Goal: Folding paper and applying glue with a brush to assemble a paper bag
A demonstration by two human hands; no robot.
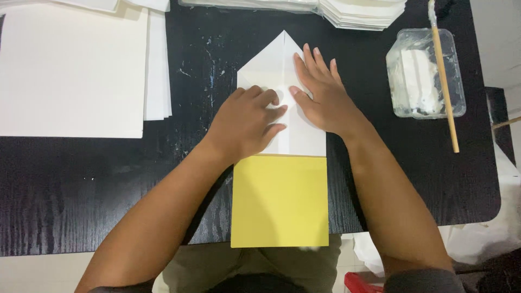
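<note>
Paper (282,70), white and folded to a point at its far end, lies flat in the middle of the black desk (81,190), and everything else I place from it. Both my hands press on it and grip nothing: my left hand (244,122) sits on its near left part with the fingers curled, knuckles up, and my right hand (325,95) lies flat and spread on its right half, fingers pointing toward the tip. A yellow sheet (279,201) touches the paper's near edge and hangs over the desk edge toward me. Left of the paper is a stack of white sheets (70,70); beyond it, more stacked white pieces (358,11). To its right stands a clear tub of white paste (426,73) with a wooden stick (445,81) resting across it. As I judge it, uneven pressure could let the paper slide and set the crease crooked, and a stray elbow could tip the stick and smear paste.
</note>
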